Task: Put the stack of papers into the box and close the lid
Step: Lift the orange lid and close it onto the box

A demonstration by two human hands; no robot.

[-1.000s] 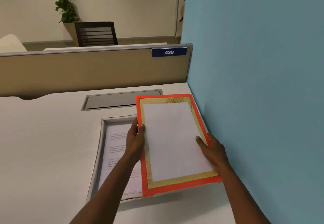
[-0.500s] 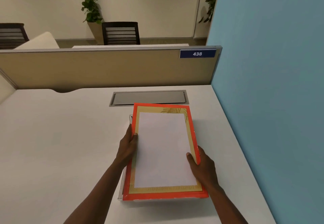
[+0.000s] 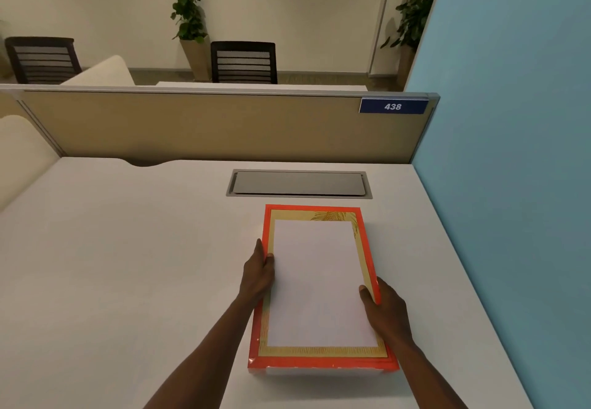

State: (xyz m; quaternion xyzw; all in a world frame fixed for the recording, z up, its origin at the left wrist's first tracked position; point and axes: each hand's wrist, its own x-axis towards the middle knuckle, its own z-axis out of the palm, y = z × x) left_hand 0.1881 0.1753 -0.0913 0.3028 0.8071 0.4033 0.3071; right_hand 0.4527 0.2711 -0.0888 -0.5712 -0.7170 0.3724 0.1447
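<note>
— Where is your one view looking from?

— From your head, above the near edge of the white desk (image 3: 128, 280), facing forward and tilted down.

— How near does it sit?

— Close: your forearms enter from 6 o'clock, and the orange lid (image 3: 319, 362) lies just right of centre. The beige partition (image 3: 192, 127) crosses at 12 o'clock, the blue wall (image 3: 511, 152) fills 3 o'clock.

— Any overlap with another view?

— You have only this camera.

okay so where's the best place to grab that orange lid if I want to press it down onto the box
Take the orange lid by its two long side edges, coming in from left and right, as the left hand and right hand do now. It is flat, wide and lying level, so opposite-edge holds should keep it square.
</note>
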